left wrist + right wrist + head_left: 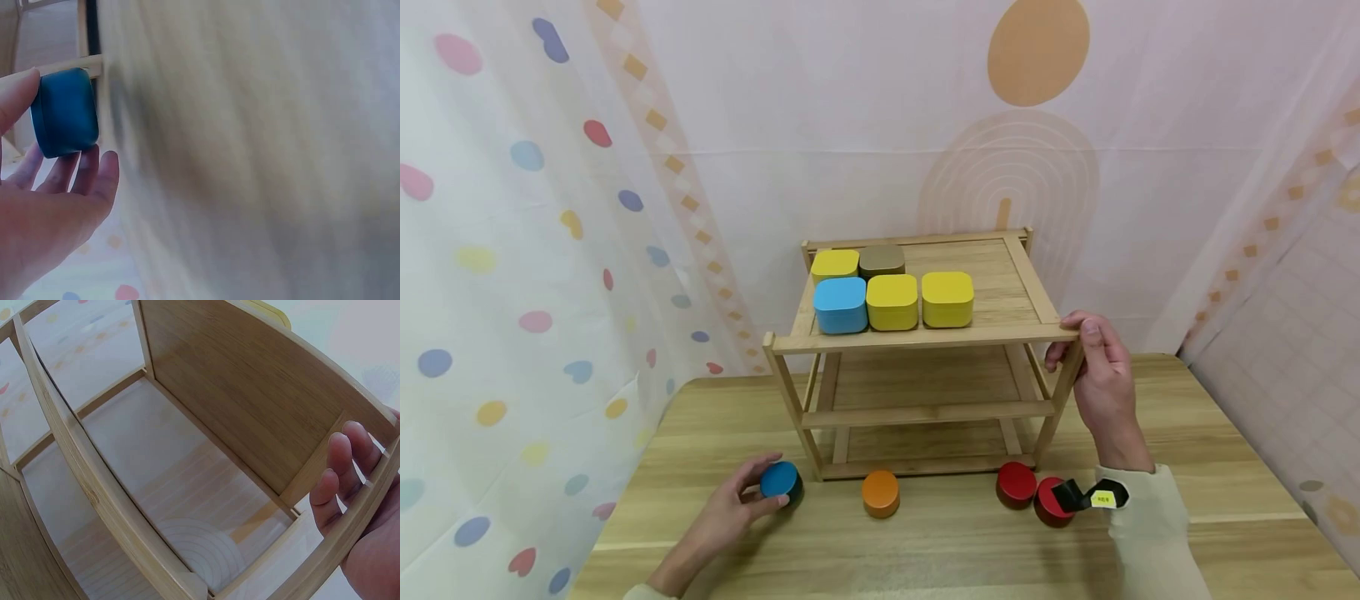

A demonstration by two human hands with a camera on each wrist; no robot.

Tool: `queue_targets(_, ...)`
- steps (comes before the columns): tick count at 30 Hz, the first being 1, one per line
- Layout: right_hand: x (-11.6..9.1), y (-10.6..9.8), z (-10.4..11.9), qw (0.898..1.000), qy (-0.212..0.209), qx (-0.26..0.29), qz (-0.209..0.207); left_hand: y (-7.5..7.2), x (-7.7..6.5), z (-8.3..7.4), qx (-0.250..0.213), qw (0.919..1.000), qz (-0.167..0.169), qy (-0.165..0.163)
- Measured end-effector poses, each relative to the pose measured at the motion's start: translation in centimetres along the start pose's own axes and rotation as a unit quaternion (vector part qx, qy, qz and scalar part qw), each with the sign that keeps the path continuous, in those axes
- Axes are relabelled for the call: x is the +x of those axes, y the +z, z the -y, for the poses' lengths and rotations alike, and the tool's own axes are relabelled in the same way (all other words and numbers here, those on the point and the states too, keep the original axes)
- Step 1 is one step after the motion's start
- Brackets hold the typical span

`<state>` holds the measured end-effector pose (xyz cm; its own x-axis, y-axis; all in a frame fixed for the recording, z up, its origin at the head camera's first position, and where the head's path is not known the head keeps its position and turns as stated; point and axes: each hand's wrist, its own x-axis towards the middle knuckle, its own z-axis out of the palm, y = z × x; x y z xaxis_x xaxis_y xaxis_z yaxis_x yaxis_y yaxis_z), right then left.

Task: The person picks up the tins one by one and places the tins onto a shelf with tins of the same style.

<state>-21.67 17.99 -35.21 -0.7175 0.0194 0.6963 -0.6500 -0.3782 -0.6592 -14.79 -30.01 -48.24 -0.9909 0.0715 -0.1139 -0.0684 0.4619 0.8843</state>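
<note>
My left hand [726,512] pinches a blue round tin [780,479] between thumb and fingers at the shelf's front left foot. Seen from the left wrist, the thumb lies along one side of the tin and the fingertips along the other. A three-tier wooden shelf [917,338] stands on the table. Its top front right corner is gripped by my right hand [1105,383], thumb on the near side and fingers curled round the post, as the right wrist view also shows. An orange round tin [881,493] sits before the shelf, between my hands.
On the top tier are a light blue box [840,306], a brown box [882,260] and several yellow boxes [947,298]. Two red round tins, one [1017,485] left of the other [1051,505], lie near the shelf's right foot. A patterned curtain [865,100] hangs behind.
</note>
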Motion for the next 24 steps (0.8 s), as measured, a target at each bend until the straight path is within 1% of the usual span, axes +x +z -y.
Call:
queue_targets(4, 0.1, 0.0, 0.1, 1.0, -0.001, 0.015, 0.01, -0.4, -0.4, -1.1, -0.004, 0.9998, 0.012, 0.017)
queue_targets(7, 0.1, 0.0, 0.0, 1.0, -0.001, 0.014, 0.01, -0.6, -0.7, -2.1, 0.004, 0.999, 0.015, 0.042)
queue_targets(11, 0.1, 0.0, 0.1, 1.0, -0.002, 0.014, 0.006, -0.5, -1.0, -3.6, 0.009, 0.9967, 0.023, 0.077)
queue_targets(15, 0.0, 0.1, 0.2, 1.0, 0.002, 0.003, 0.0, -0.3, -1.4, -5.1, 0.011, 0.9945, 0.041, 0.096)
queue_targets(19, -0.1, 0.2, 0.2, 1.0, 0.007, -0.016, -0.015, 0.1, -1.7, -6.9, 0.016, 0.9899, 0.065, 0.125)
queue_targets(24, -0.1, 0.3, 0.1, 0.999, 0.01, -0.02, -0.023, 0.7, -2.0, -9.3, 0.017, 0.9817, 0.1, 0.161)
